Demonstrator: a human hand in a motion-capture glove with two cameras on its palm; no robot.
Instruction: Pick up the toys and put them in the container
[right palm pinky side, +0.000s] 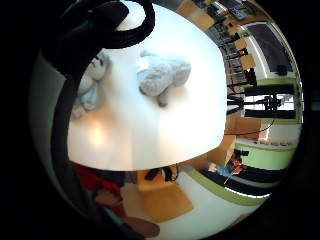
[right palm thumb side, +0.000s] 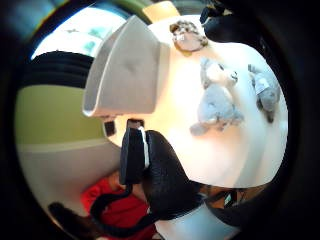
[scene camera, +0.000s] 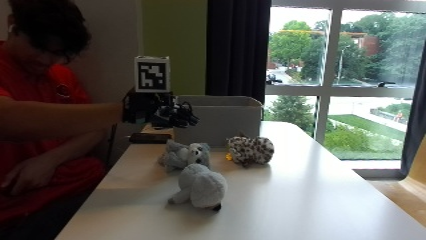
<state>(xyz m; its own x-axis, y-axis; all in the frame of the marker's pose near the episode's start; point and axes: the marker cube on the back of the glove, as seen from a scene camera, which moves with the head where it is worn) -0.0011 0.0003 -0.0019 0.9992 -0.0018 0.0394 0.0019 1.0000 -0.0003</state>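
The gloved right hand hovers beside the grey container; its grip seems empty, fingers apparently relaxed. Three plush toys lie below on the white tabletop, apart from it.
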